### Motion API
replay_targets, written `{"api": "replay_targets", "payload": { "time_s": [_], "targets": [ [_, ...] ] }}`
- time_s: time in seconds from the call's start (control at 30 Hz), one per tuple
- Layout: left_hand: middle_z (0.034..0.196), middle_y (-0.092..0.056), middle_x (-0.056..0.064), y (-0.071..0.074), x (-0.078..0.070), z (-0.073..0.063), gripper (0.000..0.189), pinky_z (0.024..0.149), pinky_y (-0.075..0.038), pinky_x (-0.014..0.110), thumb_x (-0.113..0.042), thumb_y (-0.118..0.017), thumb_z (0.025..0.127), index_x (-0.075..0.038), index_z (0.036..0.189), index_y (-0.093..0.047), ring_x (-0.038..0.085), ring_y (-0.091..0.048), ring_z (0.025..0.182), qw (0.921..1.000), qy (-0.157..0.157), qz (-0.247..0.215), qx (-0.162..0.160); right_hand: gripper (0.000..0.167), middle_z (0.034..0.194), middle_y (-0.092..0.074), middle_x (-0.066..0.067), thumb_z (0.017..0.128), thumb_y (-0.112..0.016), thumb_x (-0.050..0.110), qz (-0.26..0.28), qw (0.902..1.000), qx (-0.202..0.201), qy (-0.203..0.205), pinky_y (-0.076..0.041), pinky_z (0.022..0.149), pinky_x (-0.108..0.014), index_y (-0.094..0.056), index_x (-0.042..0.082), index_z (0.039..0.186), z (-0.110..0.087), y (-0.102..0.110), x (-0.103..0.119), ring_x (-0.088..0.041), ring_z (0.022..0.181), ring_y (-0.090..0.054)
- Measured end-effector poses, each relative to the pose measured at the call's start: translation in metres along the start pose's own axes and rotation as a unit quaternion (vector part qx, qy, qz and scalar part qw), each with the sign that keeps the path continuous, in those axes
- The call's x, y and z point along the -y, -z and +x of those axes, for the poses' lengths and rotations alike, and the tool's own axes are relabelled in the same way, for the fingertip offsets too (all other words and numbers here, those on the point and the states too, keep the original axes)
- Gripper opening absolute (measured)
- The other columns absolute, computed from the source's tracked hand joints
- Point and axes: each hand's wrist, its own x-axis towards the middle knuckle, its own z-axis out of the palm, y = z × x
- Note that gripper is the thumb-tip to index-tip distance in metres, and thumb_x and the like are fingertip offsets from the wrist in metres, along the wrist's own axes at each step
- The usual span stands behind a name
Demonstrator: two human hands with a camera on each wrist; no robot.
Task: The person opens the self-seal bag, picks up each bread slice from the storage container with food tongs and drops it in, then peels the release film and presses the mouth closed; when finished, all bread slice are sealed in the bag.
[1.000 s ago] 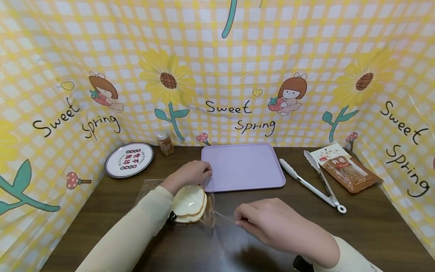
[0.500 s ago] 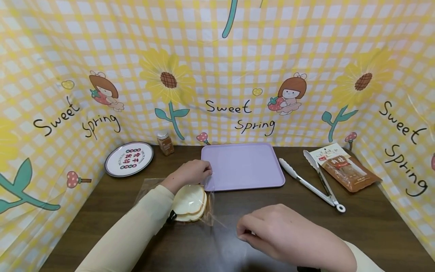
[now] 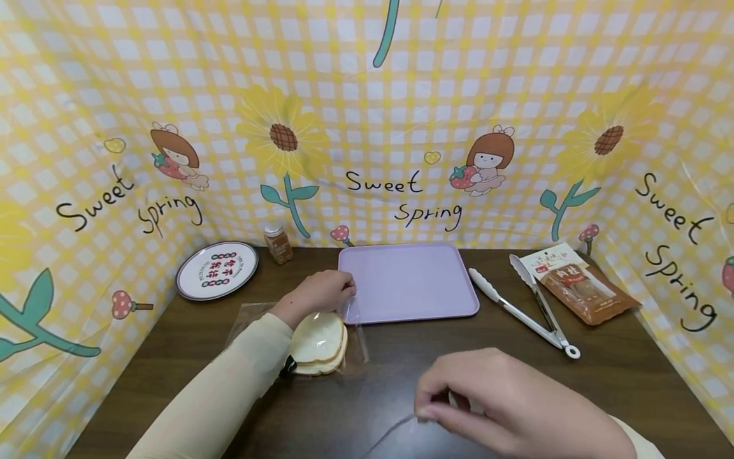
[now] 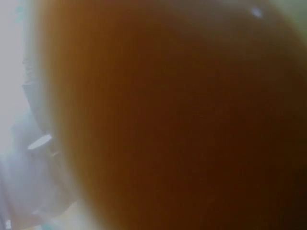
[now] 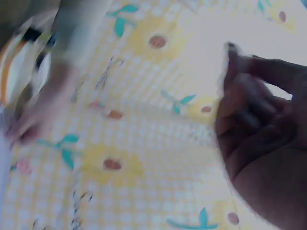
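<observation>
Sliced white bread (image 3: 318,341) lies in a clear plastic bag (image 3: 357,347) on the table, left of centre. My left hand (image 3: 321,293) reaches over the bread and grips the bag's edge beside the tray. Low in the head view, my right hand (image 3: 504,401) pinches a thin plastic strip (image 3: 392,431) that trails to the lower left, apart from the bag. The right wrist view shows the right hand (image 5: 259,120) with thumb and finger together. A blurred brown mass fills most of the left wrist view, with shiny clear plastic (image 4: 36,167) at its left.
Behind the bag lies a lilac tray (image 3: 408,284). A white plate (image 3: 216,271) and a small spice jar (image 3: 278,244) stand at the back left. Metal tongs (image 3: 539,309) lie spread to the right, touching or close to a brown-and-white packet (image 3: 582,284). Patterned cloth (image 3: 367,127) surrounds the table.
My right hand has moved right and toward me. The strip, earlier stretched between bag and hand, now trails from the right hand. The left hand has stayed put.
</observation>
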Motion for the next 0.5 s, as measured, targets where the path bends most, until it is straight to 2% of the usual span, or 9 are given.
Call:
{"api": "replay_targets", "payload": {
  "time_s": [0.07, 0.1, 0.17, 0.23, 0.3, 0.37, 0.43, 0.5],
  "targets": [
    [0.102, -0.076, -0.001, 0.001, 0.000, -0.001, 0.021, 0.080, -0.056, 0.037, -0.028, -0.057, 0.112, -0.017, 0.107, -0.075, 0.014, -0.065, 0.086, 1.0000, 0.002, -0.001, -0.001, 0.008, 0.091, -0.065, 0.018, 0.106, -0.069, 0.016, -0.055, 0.9976, -0.005, -0.042, -0.047, 0.073, -0.002, -0.067, 0.024, 0.107, -0.004, -0.006, -0.012, 0.013, 0.081, -0.054],
    [0.102, -0.075, -0.001, 0.001, -0.001, -0.002, 0.021, 0.081, -0.056, 0.037, -0.028, -0.057, 0.112, -0.017, 0.108, -0.075, 0.014, -0.064, 0.087, 1.0000, 0.002, -0.001, -0.001, 0.008, 0.090, -0.065, 0.019, 0.105, -0.070, 0.017, -0.094, 0.9933, -0.003, -0.067, -0.046, 0.070, -0.003, -0.067, 0.025, 0.106, -0.006, -0.010, -0.021, 0.013, 0.079, -0.052],
    [0.102, -0.075, -0.001, 0.003, -0.001, -0.003, 0.022, 0.081, -0.056, 0.038, -0.028, -0.057, 0.112, -0.017, 0.109, -0.075, 0.014, -0.064, 0.087, 1.0000, -0.002, -0.001, -0.001, 0.011, 0.087, -0.065, 0.020, 0.102, -0.074, 0.017, -0.161, 0.9806, 0.004, -0.112, -0.046, 0.066, -0.008, -0.067, 0.025, 0.101, -0.014, -0.019, -0.041, 0.012, 0.076, -0.052],
    [0.102, -0.075, -0.001, 0.005, -0.002, -0.004, 0.022, 0.082, -0.057, 0.038, -0.028, -0.057, 0.112, -0.017, 0.110, -0.075, 0.014, -0.064, 0.087, 1.0000, -0.009, 0.000, -0.002, 0.014, 0.083, -0.066, 0.019, 0.098, -0.077, 0.015, -0.200, 0.9663, 0.018, -0.161, -0.047, 0.062, -0.014, -0.067, 0.025, 0.097, -0.023, -0.023, -0.062, 0.010, 0.072, -0.051],
    [0.102, -0.075, -0.001, 0.008, -0.001, -0.005, 0.022, 0.083, -0.058, 0.039, -0.028, -0.057, 0.112, -0.016, 0.111, -0.076, 0.014, -0.064, 0.088, 0.9998, -0.019, 0.002, -0.003, 0.016, 0.080, -0.064, 0.019, 0.097, -0.077, 0.014, -0.216, 0.9520, 0.037, -0.214, -0.046, 0.060, -0.018, -0.066, 0.025, 0.094, -0.031, -0.023, -0.080, 0.008, 0.069, -0.050],
    [0.102, -0.075, 0.000, 0.012, 0.000, -0.007, 0.023, 0.085, -0.058, 0.039, -0.028, -0.057, 0.112, -0.015, 0.112, -0.076, 0.014, -0.065, 0.089, 0.9996, -0.028, 0.006, -0.002, 0.015, 0.078, -0.063, 0.018, 0.098, -0.076, 0.013, -0.209, 0.9411, 0.053, -0.260, -0.045, 0.060, -0.019, -0.066, 0.024, 0.093, -0.037, -0.021, -0.095, 0.007, 0.067, -0.049],
    [0.103, -0.076, 0.000, 0.015, 0.001, -0.008, 0.024, 0.087, -0.059, 0.040, -0.028, -0.056, 0.112, -0.015, 0.114, -0.076, 0.014, -0.066, 0.090, 0.9993, -0.035, 0.012, 0.005, 0.014, 0.078, -0.063, 0.017, 0.099, -0.075, 0.013, -0.202, 0.9332, 0.063, -0.290, -0.046, 0.061, -0.020, -0.067, 0.024, 0.093, -0.041, -0.018, -0.108, 0.006, 0.067, -0.049],
    [0.105, -0.076, 0.001, 0.018, 0.002, -0.009, 0.026, 0.089, -0.059, 0.042, -0.028, -0.054, 0.112, -0.014, 0.117, -0.076, 0.014, -0.066, 0.092, 0.9990, -0.040, 0.018, 0.014, 0.014, 0.079, -0.064, 0.015, 0.099, -0.075, 0.012, -0.201, 0.9289, 0.069, -0.304, -0.047, 0.062, -0.021, -0.067, 0.022, 0.094, -0.046, -0.017, -0.118, 0.005, 0.068, -0.050]
  ]
}}
